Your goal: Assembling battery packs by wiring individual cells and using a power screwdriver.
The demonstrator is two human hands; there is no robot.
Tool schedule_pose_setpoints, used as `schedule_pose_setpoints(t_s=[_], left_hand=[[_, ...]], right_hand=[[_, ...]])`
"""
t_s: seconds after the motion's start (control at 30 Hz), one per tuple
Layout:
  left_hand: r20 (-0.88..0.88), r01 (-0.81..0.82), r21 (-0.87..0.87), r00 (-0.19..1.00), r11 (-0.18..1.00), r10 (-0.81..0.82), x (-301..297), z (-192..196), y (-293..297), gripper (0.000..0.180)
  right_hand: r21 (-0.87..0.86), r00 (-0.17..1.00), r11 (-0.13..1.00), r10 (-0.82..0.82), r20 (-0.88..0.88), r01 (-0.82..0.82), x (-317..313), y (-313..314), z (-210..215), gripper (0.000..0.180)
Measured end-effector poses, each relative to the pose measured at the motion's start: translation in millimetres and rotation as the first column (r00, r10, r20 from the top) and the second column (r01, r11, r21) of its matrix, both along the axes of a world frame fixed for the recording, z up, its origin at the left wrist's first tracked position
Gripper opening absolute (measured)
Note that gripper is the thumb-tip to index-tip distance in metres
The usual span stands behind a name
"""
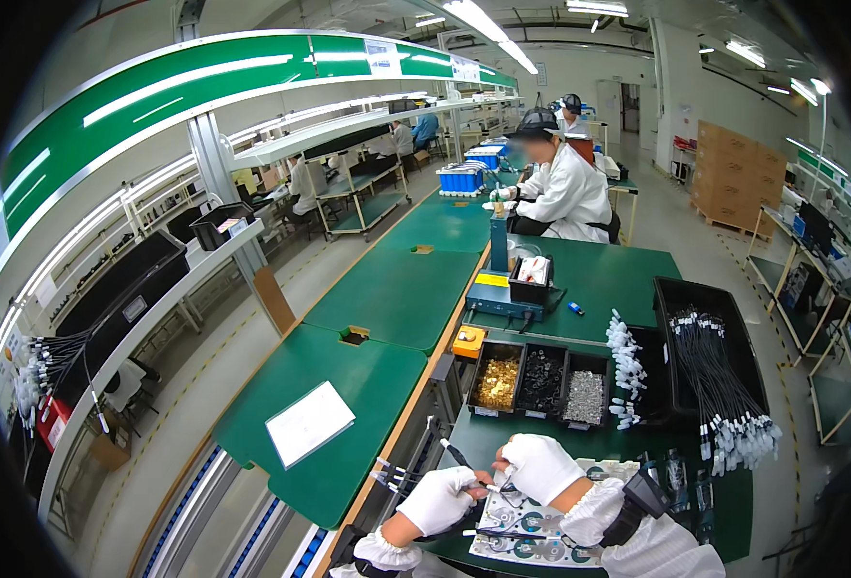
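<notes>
a: what are the two gloved hands doing at the near edge of the green bench?

b: the left hand is clenched round a thin black pen-like tool, tip pointing up and away. it looks held like a pencil, probably for fine control. the right hand is bent over a small part just beside the left one; its fingers are curled, but i cannot tell what they pinch, it's too small.

a: and what's under them?

b: a pale work sheet with round printed marks, lying flat right below both hands, so the work stays over a light background (likely easier to see tiny pieces there).

a: the parts?

b: three black bins in a row just beyond the hands: brass-coloured pieces, dark pieces, silvery pieces. they sit within easy reach, sorted by kind. to the right, a big black tray holds black cables with white connectors, their ends spilling over its near rim toward the right hand.

a: anyone else?

b: a person in a white coat works farther along the same bench, well apart from these hands.
</notes>
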State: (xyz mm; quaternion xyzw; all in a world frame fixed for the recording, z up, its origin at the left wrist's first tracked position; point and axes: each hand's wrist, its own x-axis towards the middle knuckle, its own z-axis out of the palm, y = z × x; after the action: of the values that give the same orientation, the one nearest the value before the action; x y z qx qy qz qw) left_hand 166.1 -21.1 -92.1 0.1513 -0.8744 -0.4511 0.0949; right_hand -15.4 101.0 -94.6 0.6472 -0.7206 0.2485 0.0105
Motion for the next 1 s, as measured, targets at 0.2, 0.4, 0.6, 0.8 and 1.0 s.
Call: schedule_pose_setpoints(t_s=[0.2,0.4,0.6,0.8,1.0], left_hand=[[0.012,-0.078,0.065,0.997,0.995,0.077,-2,-3,-8,0.021],[-0.068,-0.263,0.023,0.962,0.964,0.264,-31,-9,-15,0.016],[-0.080,-0.201,0.088,0.975,0.976,0.208,-42,-23,-15,0.017],[0.028,-0.224,0.153,0.974,0.962,0.223,-40,-16,-17,0.017],[0.031,-0.243,0.160,0.970,0.957,0.242,-38,-17,-17,0.019]], right_hand=[[0.022,0.990,0.993,-0.114,0.086,0.112,14,2,16,0.016],[0.103,0.994,0.989,-0.106,-0.012,0.106,19,3,17,0.013],[0.135,0.985,0.976,-0.168,-0.047,0.173,25,2,16,0.011],[0.162,0.988,0.975,-0.146,-0.052,0.153,21,2,20,0.012],[0.161,0.982,0.969,-0.185,-0.040,0.190,23,-2,15,0.013]])
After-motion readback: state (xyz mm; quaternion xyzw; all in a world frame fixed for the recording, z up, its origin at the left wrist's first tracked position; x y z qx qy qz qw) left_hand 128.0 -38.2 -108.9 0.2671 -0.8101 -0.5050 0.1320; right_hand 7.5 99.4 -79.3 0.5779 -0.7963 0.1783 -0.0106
